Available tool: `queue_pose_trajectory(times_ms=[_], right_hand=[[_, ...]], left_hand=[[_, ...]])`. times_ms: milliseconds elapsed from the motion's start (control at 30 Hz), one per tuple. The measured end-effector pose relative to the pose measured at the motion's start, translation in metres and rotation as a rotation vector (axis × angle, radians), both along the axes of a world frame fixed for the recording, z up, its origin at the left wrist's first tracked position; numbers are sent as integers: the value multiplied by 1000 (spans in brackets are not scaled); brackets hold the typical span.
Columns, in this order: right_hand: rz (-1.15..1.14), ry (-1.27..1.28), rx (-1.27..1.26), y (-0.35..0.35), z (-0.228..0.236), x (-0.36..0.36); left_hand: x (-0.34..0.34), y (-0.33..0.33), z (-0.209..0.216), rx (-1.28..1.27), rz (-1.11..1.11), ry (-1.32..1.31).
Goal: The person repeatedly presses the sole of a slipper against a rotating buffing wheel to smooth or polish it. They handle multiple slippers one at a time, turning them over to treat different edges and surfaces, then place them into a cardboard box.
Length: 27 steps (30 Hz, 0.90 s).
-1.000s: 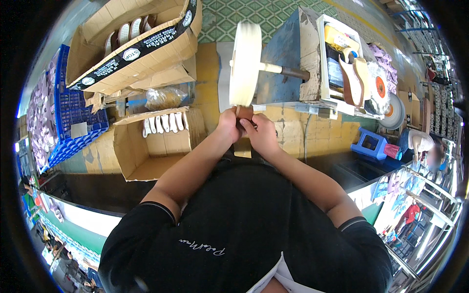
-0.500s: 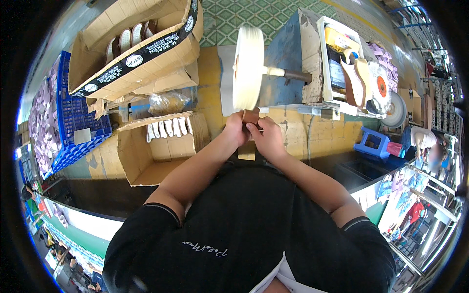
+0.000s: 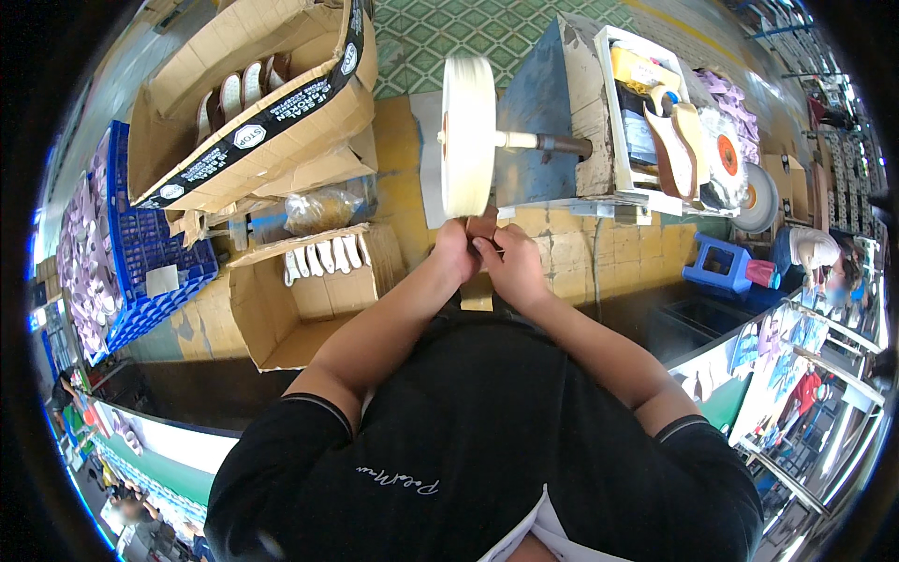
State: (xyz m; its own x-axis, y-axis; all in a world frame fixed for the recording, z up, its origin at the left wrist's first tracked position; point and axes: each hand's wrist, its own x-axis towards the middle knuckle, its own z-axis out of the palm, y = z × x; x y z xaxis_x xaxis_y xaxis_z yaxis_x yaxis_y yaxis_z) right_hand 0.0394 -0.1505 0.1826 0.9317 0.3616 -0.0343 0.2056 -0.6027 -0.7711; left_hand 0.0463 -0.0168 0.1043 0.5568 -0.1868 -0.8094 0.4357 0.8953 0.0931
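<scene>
Both hands grip a brown shoe sole (image 3: 481,226), mostly hidden by the fingers, right under the lower edge of a white buffing wheel (image 3: 467,140). The sole's top end appears to touch the wheel. My left hand (image 3: 453,249) is closed around its left side. On the other side my right hand (image 3: 516,266) is closed too, its thumb pressed on the sole. The wheel sits on a shaft (image 3: 543,142) that comes out of a blue machine housing (image 3: 534,112). A tan piece (image 3: 476,291) shows below the hands; whether it belongs to the sole cannot be seen.
At left, a large carton (image 3: 201,178) holds several brown-edged soles, and a smaller carton (image 3: 267,347) holds several white ones. Beyond stands a blue crate (image 3: 140,309) of lilac pieces. A white tray (image 3: 599,42) with soles tops the machine; a blue stool (image 3: 716,265) stands right.
The view has shifted slightly, so the wheel and cartons sit a little differently in the picture. Both hands keep hold of the sole under the wheel.
</scene>
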Motion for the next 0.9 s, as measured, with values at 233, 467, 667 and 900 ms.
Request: queue_pose_trajectory(times_ms=[233, 467, 667, 900], right_hand=[[11, -7, -12, -7, 5, -2], [30, 19, -57, -8, 9, -2], [43, -60, 18, -7, 10, 0], [12, -45, -14, -10, 9, -1]], left_hand=[[-3, -4, 2, 17, -24, 29], [-5, -3, 6, 0, -38, -46], [-1, -5, 15, 4, 8, -5], [2, -5, 22, 1, -13, -27]])
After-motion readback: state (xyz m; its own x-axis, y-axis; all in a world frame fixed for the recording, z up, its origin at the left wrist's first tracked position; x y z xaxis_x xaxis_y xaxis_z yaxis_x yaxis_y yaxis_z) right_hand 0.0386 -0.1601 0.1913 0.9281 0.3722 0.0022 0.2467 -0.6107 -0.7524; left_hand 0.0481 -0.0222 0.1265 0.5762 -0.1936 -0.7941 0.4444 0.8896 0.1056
